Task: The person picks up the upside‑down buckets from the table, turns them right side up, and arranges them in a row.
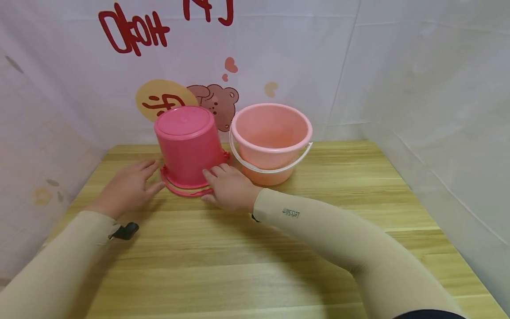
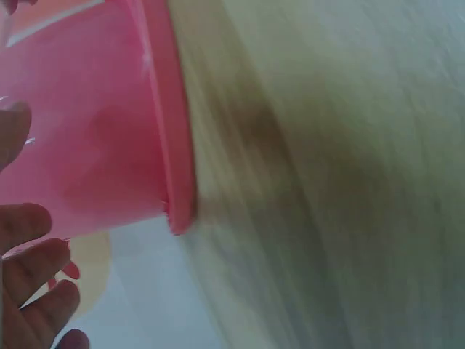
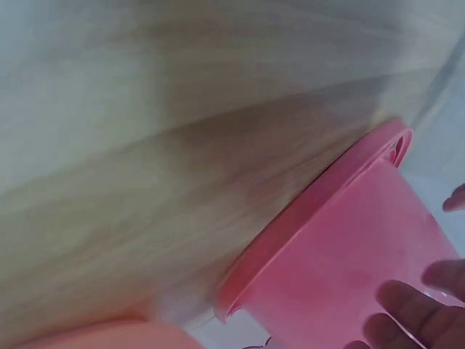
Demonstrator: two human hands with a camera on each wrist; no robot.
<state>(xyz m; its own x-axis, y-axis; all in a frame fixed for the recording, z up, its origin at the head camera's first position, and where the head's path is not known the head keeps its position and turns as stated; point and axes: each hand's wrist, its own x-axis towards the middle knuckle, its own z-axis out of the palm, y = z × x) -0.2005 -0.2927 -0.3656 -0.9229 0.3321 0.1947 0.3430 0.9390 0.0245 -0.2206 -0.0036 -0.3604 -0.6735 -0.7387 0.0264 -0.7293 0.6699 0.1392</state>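
One hot-pink bucket (image 1: 187,148), upturned, and one pale-pink bucket (image 1: 271,141), upright, share one worktop (image 1: 215,270); the hot-pink bucket sits between a person's left hand (image 1: 129,184) and right hand (image 1: 233,188), both relaxed, fingers parted.

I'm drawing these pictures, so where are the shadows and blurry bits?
Head view: mostly sharp, soft shadows beside the beige sleeves on the wooden tabletop; left wrist view: smeared wood grain, dark patches near the upside-down pink bucket; right wrist view: hazy, with a dark shadow band across the wood.
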